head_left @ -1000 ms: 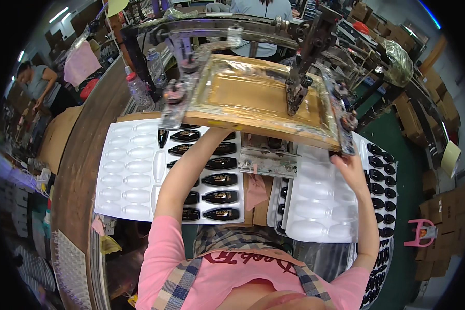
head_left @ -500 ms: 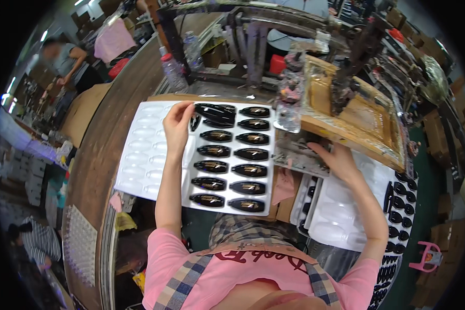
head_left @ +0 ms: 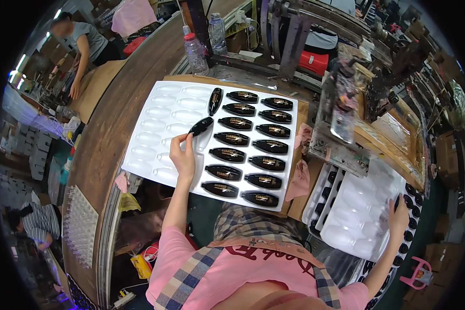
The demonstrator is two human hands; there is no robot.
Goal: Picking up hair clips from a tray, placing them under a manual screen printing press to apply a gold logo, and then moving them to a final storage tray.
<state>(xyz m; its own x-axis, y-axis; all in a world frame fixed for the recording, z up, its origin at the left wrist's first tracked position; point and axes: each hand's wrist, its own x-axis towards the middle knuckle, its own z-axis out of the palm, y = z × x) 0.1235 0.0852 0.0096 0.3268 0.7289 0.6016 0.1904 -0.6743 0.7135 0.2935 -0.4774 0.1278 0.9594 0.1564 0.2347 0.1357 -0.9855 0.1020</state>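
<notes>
My left hand (head_left: 182, 157) pinches one end of a glossy black oval piece (head_left: 200, 126), held over the middle of a white moulded tray (head_left: 163, 114). Just beyond it, another black piece (head_left: 215, 101) lies lengthwise on the tray. Two columns of similar black pieces with gold print fill the tray's right half, while hollows show on its left. At the far right, my right hand (head_left: 398, 219) has its fingers closed on a dark piece (head_left: 396, 202), partly hidden by them, beside a second white tray (head_left: 354, 214).
A wooden-framed printing screen (head_left: 392, 139) stands tilted at the right above a metal fixture (head_left: 341, 155). Pink cloths (head_left: 298, 181) hang beside the tray. Clear bottles (head_left: 195, 56) stand behind it. Another person (head_left: 90, 44) works at the far left. A pink stool (head_left: 417, 273) stands at the right.
My right hand has left the metal fixture for the right-hand tray's outer edge. My left hand has come nearer, holding a black piece away from the far rows. The whole view has shifted.
</notes>
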